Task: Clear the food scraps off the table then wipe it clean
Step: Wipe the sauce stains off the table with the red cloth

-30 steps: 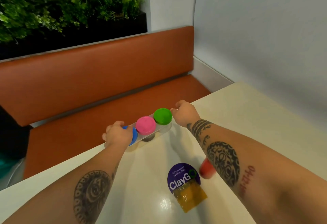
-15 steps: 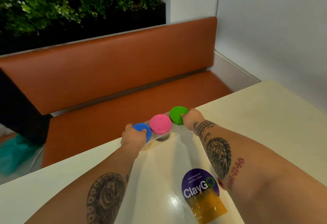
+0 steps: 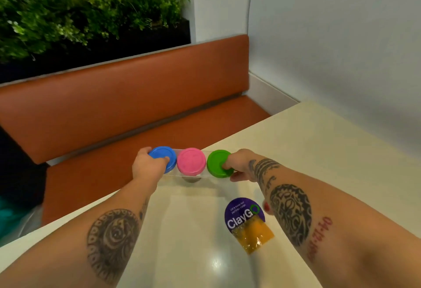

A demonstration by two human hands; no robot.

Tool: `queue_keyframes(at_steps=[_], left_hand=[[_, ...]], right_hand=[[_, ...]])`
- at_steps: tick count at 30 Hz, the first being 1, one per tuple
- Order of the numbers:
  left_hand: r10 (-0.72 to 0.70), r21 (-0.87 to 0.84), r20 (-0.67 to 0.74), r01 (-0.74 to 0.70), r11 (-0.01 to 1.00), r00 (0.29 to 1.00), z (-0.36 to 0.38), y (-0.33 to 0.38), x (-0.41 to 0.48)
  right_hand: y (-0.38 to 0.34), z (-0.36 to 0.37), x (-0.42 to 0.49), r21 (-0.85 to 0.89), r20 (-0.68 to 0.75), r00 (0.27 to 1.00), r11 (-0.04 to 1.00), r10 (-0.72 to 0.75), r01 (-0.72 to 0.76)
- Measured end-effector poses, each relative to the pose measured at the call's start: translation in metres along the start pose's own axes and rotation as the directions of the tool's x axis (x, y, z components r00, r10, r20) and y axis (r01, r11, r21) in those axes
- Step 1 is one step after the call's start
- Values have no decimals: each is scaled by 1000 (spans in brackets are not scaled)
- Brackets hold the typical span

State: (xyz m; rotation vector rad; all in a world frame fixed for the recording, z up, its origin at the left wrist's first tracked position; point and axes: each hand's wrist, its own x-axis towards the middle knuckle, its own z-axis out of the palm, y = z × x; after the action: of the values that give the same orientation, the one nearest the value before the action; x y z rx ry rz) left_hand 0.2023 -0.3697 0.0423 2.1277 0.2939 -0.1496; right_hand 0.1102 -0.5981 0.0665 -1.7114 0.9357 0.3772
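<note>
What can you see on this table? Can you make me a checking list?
Surface: cream table, glossy; no scraps plainly seen.
Job's things: yellow packet lying partly on purple ClayGo sticker; no cloth seen.
Clutter: blue-lidded tub, pink-lidded tub, green-lidded tub in a row at the far edge; something red, mostly hidden under the right forearm.
Grippers: left hand grips the blue-lidded tub; right hand grips the green-lidded tub.
Cables: nothing seen.
Surroundings: orange bench, green plants behind it, pale wall on the right.
</note>
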Motion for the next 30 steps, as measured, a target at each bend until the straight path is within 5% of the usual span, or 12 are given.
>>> queue_keyframes(at_steps=[6,16,30], left_hand=[[129,10,148,-132,991,981,-16,13,-54],[233,107,462,-314,943,856,27,-2,-131],[240,227,510,-398,889,826,93,-27,-130]], right_hand=[[51,-11,-89,92,49,992,989,112,-117],[180,-28,-159,203,-115,972,963,205,-179],[221,-25,-139,121,-30,967,961,255,-249]])
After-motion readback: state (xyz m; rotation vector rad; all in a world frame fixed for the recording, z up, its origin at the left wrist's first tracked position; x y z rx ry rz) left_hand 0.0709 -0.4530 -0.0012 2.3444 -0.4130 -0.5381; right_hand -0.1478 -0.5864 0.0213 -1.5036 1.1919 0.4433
